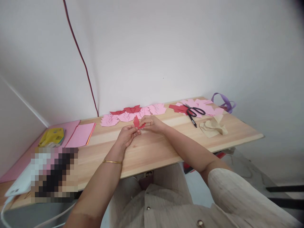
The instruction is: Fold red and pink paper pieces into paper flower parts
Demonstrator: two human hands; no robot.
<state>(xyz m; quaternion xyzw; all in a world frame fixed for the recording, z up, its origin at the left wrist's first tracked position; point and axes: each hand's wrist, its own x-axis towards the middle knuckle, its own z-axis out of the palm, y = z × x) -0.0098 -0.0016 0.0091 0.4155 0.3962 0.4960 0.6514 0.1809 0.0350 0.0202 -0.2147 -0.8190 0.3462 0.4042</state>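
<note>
A small piece of folded red paper (136, 121) is held up just above the wooden table, with one pointed end upward. My left hand (128, 134) pinches its lower left side between thumb and fingers. From the right, my right hand (152, 123) closes on its other side, and its fingers cover part of the paper. Behind both hands lies a row of folded pink paper pieces (126, 116) with cut, jagged edges. Folded red paper pieces (133, 109) rest on top of that row.
Black-handled scissors (196, 110), a black pen (193, 122) and pink paper scraps (210, 109) lie at the right, near crumpled tan paper (213, 126) and a purple ribbon (224, 103). Pink paper sheets (80, 134) and a yellow packet (52, 137) are at the left on the table (152, 155).
</note>
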